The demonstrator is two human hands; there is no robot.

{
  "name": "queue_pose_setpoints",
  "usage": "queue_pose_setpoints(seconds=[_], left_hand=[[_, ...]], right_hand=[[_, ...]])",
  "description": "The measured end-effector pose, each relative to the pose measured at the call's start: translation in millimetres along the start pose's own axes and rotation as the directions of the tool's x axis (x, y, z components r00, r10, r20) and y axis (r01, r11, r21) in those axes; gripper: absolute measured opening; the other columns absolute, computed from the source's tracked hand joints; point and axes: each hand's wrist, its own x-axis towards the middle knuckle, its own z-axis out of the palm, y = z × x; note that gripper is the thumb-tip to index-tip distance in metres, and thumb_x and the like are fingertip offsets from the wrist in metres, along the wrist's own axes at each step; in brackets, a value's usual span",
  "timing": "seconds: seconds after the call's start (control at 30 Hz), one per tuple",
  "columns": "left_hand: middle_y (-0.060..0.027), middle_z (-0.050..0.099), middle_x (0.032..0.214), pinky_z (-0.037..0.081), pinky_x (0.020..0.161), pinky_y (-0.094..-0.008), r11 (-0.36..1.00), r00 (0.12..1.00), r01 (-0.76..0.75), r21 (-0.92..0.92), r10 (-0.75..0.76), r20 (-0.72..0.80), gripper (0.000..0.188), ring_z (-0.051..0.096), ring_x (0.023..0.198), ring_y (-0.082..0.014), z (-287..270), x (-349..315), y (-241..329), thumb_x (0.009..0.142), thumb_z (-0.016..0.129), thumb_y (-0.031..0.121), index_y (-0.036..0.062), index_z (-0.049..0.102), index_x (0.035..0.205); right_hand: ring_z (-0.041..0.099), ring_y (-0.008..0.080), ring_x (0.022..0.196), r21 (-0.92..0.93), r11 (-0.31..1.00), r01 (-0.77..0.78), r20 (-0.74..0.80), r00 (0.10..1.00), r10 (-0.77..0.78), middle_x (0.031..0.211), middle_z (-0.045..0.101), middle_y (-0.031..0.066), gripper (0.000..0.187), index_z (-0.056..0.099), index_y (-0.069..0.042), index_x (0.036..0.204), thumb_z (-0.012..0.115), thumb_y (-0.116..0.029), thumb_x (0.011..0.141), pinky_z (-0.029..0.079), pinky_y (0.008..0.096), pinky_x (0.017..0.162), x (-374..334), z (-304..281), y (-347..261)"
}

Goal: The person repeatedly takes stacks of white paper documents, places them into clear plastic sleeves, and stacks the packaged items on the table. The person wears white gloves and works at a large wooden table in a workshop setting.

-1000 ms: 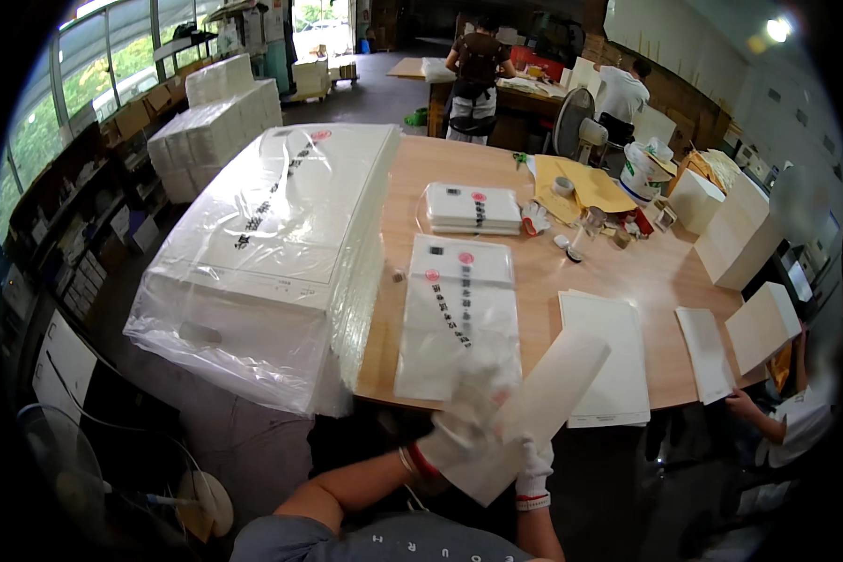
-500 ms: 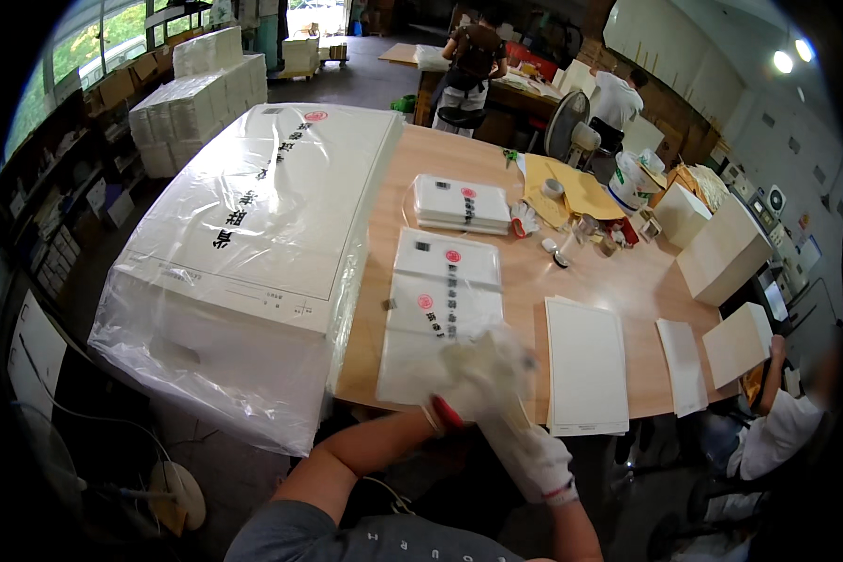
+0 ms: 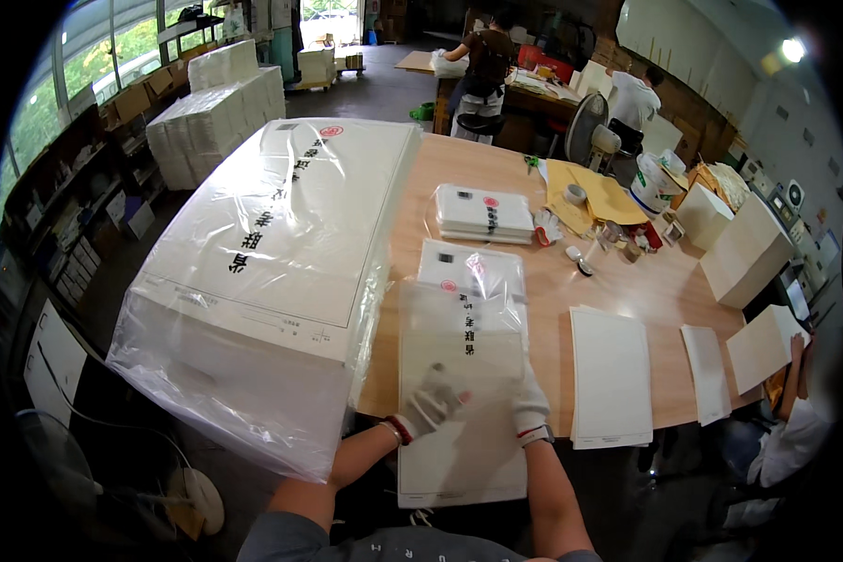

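Note:
In front of me a stack of pale sheets [image 3: 464,468] lies over the table's near edge. Its upper part overlaps a clear printed plastic bag [image 3: 450,300]; whether it is inside the bag I cannot tell. My left hand [image 3: 428,405], in a white glove with a red cuff, rests on the sheets with fingers stretched, somewhat blurred. At the stack's right edge my right hand [image 3: 531,409], gloved too, has its fingers closed around the side. Beyond lies another packet in clear film [image 3: 496,267], partly covered by the bag.
A tall film-wrapped paper stack [image 3: 281,234] stands at my left. Farther back are wrapped packets [image 3: 482,211], a spare glove [image 3: 547,228], yellow envelopes [image 3: 595,192] and a bucket [image 3: 654,183]. Loose sheets [image 3: 611,375] lie right. Co-workers sit and stand around.
My hands have moved apart, from a blurred handful of film and paper to either side of the sheets. The sheets now lie spread before me. The whole view has shifted slightly.

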Motion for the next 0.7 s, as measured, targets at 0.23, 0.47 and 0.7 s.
queue_pose_setpoints(seconds=[0.23, 0.47, 0.7], left_hand=[[-0.0168, 0.047, 0.109, 0.047, 0.078, -0.0339, 0.446, 0.642, 0.732, -0.514, -0.704, 0.303, 0.045, 0.054, 0.090, -0.0267, -52.5, -24.8, -2.0, 0.080, 0.053, -0.001, -0.0005, 0.038, 0.122], [-0.0309, 0.031, 0.129, 0.051, 0.070, -0.0355, 0.811, 0.774, 0.583, -0.046, -0.538, 0.334, 0.052, 0.057, 0.085, -0.0368, -97.7, -88.2, 50.9, 0.084, 0.053, 0.003, -0.0025, 0.023, 0.126], [-0.0233, 0.045, 0.119, 0.049, 0.075, -0.0378, 0.624, 0.662, 0.731, -0.276, -0.550, 0.510, 0.025, 0.058, 0.090, -0.0357, -178.7, -113.4, 112.4, 0.085, 0.050, 0.006, -0.0010, 0.046, 0.109]], right_hand=[[0.062, 0.0383, 0.079, -0.126, 0.991, -0.036, 0.232, 0.971, 0.064, 0.096, 0.063, 0.0184, 0.078, 0.001, -0.008, 0.143, 0.052, -0.017, 0.083, 0.048, 0.0473, 0.064, -37.5, -14.7, 10.6], [0.062, 0.0376, 0.082, 0.036, 0.999, -0.014, 0.301, 0.954, 0.003, 0.103, 0.061, 0.0199, 0.086, -0.005, -0.008, 0.143, 0.054, -0.028, 0.084, 0.047, 0.0484, 0.065, -132.8, -31.9, 9.5], [0.061, 0.0330, 0.073, 0.042, 0.989, 0.141, 0.355, 0.923, -0.146, 0.106, 0.060, 0.0200, 0.070, 0.007, -0.011, 0.144, 0.046, -0.027, 0.089, 0.047, 0.0440, 0.062, -254.7, -60.6, 18.3]])
